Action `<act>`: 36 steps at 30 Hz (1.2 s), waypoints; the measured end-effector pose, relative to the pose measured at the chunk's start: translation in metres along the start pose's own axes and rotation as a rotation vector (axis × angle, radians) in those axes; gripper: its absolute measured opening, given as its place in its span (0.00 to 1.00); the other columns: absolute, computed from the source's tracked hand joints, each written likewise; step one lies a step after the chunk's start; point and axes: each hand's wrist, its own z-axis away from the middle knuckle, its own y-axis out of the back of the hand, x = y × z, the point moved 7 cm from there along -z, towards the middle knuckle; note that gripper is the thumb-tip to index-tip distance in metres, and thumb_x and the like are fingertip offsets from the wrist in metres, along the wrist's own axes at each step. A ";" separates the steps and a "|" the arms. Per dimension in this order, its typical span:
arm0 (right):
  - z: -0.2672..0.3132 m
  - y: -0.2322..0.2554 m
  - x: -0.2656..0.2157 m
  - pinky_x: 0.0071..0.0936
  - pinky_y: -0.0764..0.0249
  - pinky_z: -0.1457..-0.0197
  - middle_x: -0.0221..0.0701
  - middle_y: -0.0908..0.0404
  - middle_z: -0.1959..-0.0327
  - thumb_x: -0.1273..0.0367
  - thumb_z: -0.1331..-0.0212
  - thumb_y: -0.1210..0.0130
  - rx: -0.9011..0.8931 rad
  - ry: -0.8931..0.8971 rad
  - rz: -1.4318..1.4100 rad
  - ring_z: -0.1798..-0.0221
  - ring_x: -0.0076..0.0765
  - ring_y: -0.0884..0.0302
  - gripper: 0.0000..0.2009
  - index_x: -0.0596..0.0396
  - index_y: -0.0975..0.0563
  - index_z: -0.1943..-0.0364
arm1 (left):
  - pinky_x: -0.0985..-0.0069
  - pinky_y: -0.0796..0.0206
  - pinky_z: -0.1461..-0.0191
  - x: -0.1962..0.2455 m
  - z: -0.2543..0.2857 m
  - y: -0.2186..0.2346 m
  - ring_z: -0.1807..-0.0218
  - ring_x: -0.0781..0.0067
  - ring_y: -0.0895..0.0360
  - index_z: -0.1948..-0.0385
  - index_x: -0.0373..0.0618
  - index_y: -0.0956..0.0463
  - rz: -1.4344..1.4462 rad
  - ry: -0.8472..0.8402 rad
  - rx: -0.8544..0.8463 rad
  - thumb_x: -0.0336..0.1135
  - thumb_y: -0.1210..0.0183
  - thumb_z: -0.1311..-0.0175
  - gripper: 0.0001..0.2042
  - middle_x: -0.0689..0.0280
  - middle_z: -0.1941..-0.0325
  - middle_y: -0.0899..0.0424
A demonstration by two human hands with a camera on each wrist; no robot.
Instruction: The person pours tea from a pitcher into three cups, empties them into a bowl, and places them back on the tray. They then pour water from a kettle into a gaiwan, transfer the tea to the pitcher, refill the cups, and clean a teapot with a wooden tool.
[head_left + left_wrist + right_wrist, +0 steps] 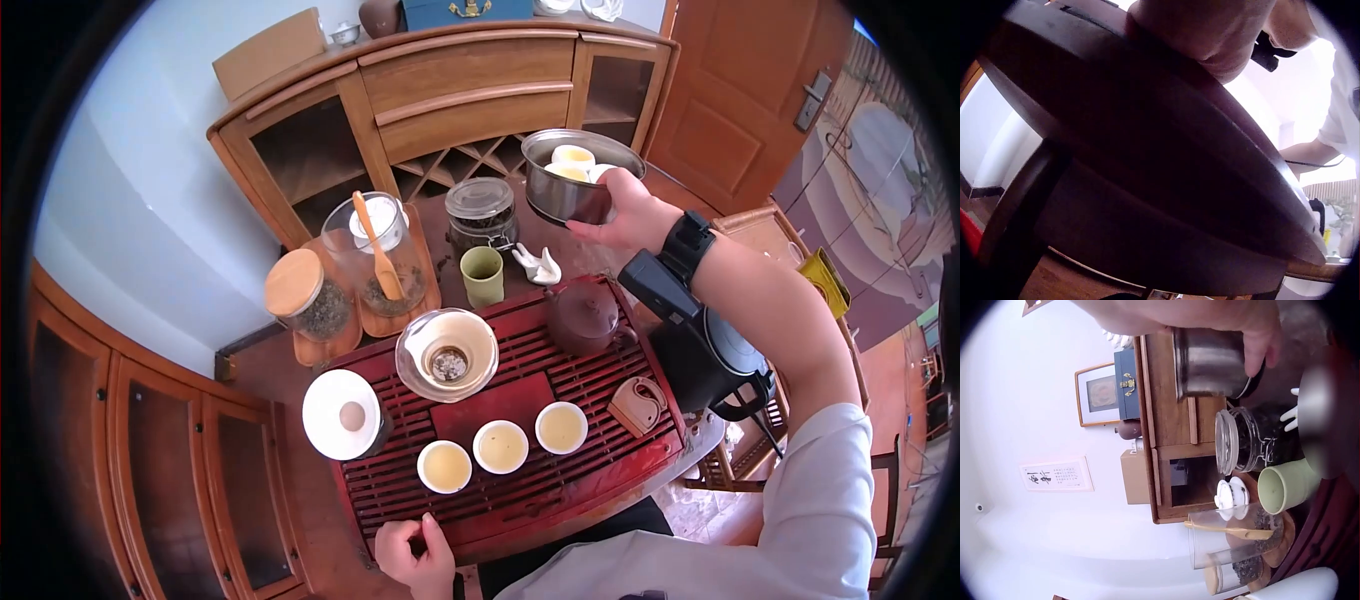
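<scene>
My right hand [635,212] grips the side of a metal pot [562,205], thumb near its rim and a finger low on its wall. Several white cups [573,157] with yellowish insides sit in it. My left hand [415,555] rests at the front edge of the red slatted tea tray [625,470], fingers loosely curled and holding nothing. Just beyond it, three white cups of pale yellow tea [501,447] stand in a row. Behind them is a strainer [449,350] over a glass vessel. A brown teapot [583,318] stands at the tray's back right.
Left of the tray are a white-lidded vessel [341,415], a tea jar with wooden lid [310,295] and a glass cylinder holding a wooden scoop [376,250]. A clip-top jar [481,215], green cup [483,276] and white hand figurine [538,265] stand behind. A black kettle [690,365] is under my right forearm.
</scene>
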 end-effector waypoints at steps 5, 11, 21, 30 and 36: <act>-0.016 0.005 0.014 0.57 0.31 0.31 0.42 0.41 0.31 0.65 0.29 0.57 0.185 -0.113 -0.087 0.29 0.68 0.47 0.22 0.52 0.41 0.32 | 0.72 0.40 0.71 -0.003 0.002 0.001 0.76 0.67 0.31 0.76 0.39 0.31 -0.003 -0.011 -0.023 0.22 0.38 0.42 0.09 0.63 0.78 0.28; -0.069 0.014 0.016 0.56 0.36 0.25 0.41 0.49 0.27 0.71 0.30 0.57 0.152 -0.071 -0.026 0.25 0.69 0.55 0.25 0.50 0.45 0.29 | 0.72 0.40 0.71 0.000 0.002 0.000 0.76 0.66 0.31 0.75 0.40 0.31 -0.032 -0.068 -0.051 0.21 0.39 0.43 0.08 0.63 0.77 0.28; -0.113 0.025 0.018 0.56 0.29 0.30 0.47 0.53 0.26 0.76 0.31 0.60 -0.130 -0.004 0.233 0.24 0.76 0.64 0.25 0.48 0.43 0.30 | 0.72 0.39 0.69 0.001 0.000 -0.001 0.74 0.64 0.30 0.73 0.39 0.30 -0.011 -0.050 -0.071 0.21 0.38 0.43 0.07 0.61 0.76 0.28; -0.117 0.039 0.021 0.64 0.25 0.37 0.49 0.58 0.25 0.76 0.31 0.62 0.177 -0.125 -0.033 0.27 0.84 0.65 0.25 0.48 0.44 0.29 | 0.71 0.38 0.69 0.005 -0.001 -0.002 0.74 0.62 0.30 0.73 0.39 0.29 -0.063 -0.048 -0.088 0.21 0.38 0.42 0.07 0.60 0.76 0.27; -0.091 0.040 0.016 0.61 0.22 0.43 0.46 0.31 0.39 0.68 0.29 0.54 0.147 0.043 0.143 0.33 0.56 0.35 0.18 0.56 0.34 0.37 | 0.71 0.39 0.69 0.005 -0.003 -0.004 0.74 0.64 0.30 0.73 0.39 0.29 -0.031 -0.071 -0.085 0.22 0.38 0.41 0.07 0.61 0.76 0.27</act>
